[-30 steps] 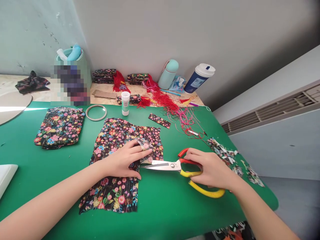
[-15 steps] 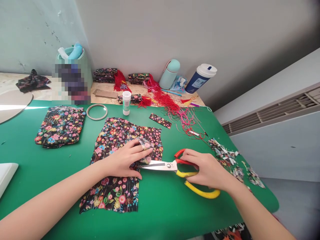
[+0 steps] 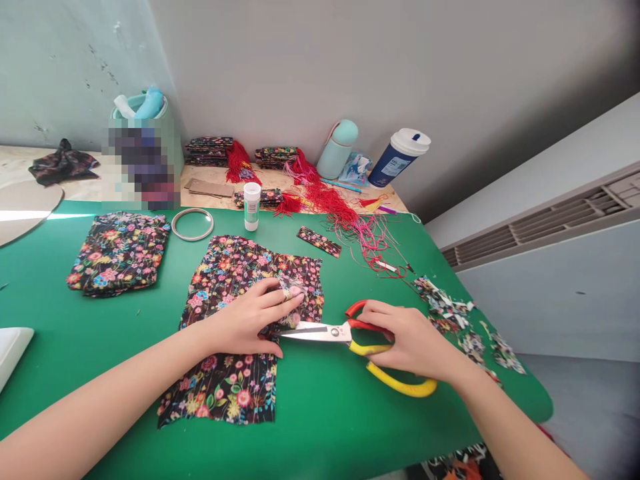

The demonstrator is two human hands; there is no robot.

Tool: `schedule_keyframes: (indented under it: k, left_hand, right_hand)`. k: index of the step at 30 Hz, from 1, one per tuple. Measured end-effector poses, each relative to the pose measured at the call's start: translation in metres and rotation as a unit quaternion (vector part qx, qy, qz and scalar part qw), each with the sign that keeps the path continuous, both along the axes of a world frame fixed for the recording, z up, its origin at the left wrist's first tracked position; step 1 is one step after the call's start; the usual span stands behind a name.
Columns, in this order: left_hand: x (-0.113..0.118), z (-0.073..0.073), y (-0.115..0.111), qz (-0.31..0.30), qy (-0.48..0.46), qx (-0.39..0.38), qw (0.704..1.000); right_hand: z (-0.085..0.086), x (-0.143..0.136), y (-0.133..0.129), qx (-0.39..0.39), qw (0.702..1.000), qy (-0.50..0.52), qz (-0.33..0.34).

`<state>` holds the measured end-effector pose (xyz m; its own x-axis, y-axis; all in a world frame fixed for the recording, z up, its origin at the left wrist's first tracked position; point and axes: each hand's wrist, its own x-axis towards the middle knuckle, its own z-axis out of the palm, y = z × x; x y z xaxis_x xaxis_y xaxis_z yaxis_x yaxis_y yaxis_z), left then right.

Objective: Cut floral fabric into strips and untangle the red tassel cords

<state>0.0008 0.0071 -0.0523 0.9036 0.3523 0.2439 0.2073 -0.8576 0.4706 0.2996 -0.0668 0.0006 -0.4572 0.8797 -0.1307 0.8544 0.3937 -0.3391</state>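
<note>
A floral black cloth point(image 3: 225, 390) lies spread on the green table covering. My left hand point(image 3: 257, 320) rests on it, fingers stretched out and thumb apart, pressing it down. A lighter, turned-over bit of cloth shows by the fingertips. From the right, my right hand point(image 3: 407, 340) grips scissors point(image 3: 320, 331) with a red and a yellow handle. Their blades point left, and the tips reach the cloth's edge between my left thumb and forefinger. The blades look nearly closed; my left hand partly hides the tips.
Left of the cloth lies a folded floral cloth stack point(image 3: 120, 253). Behind are a tape roll point(image 3: 174, 230), a glue stick point(image 3: 252, 208), a small floral strip point(image 3: 319, 241) and tangled red cords point(image 3: 345, 217). A flask point(image 3: 337, 150) and a lidded cup point(image 3: 399, 159) stand farther back. Scraps point(image 3: 443, 300) lie right.
Both hands, the scissors and the cloth hold nearly the same positions. Only a slight shift of the whole view leftward shows.
</note>
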Motion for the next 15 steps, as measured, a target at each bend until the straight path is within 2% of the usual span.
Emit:
schedule_keyframes:
  k: [7,15]
  left_hand:
    - [-0.0001,0.0004,-0.0003,0.003,0.001,-0.001,1.0]
    - [0.0004,0.0016,-0.0003,0.004,0.002,-0.01,1.0]
  right_hand:
    - [-0.0044,0.003,0.0009,-0.007,1.0,-0.006,0.011]
    - [-0.0013,0.0012,0.0006,-0.012,1.0,-0.005,0.0]
